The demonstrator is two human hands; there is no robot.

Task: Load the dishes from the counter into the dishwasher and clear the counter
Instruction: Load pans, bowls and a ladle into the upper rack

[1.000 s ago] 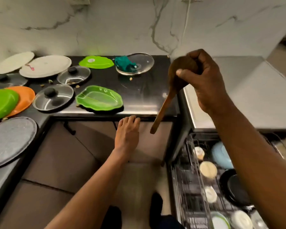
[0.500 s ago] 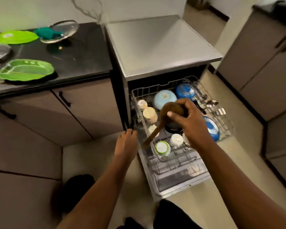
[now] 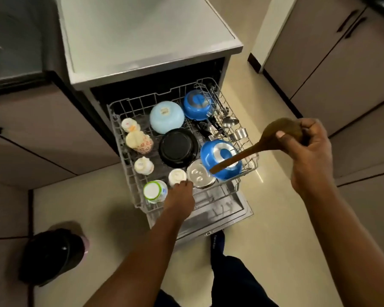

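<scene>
Head view: right hand (image 3: 306, 149) grips wooden spoon (image 3: 253, 149) (bowl end); left hand (image 3: 180, 200) relaxed at rack (image 3: 129, 173).

Bare forearms, no sleeves, dark trousers (image 3: 235, 282), dark shoe (image 3: 217, 240)

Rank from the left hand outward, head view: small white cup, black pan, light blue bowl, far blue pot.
From the left hand:
1. small white cup, at the fingertips, rack front.
2. black pan, rack middle.
3. light blue bowl, behind the pan, toward the rack's back.
4. far blue pot, back right corner.
</scene>
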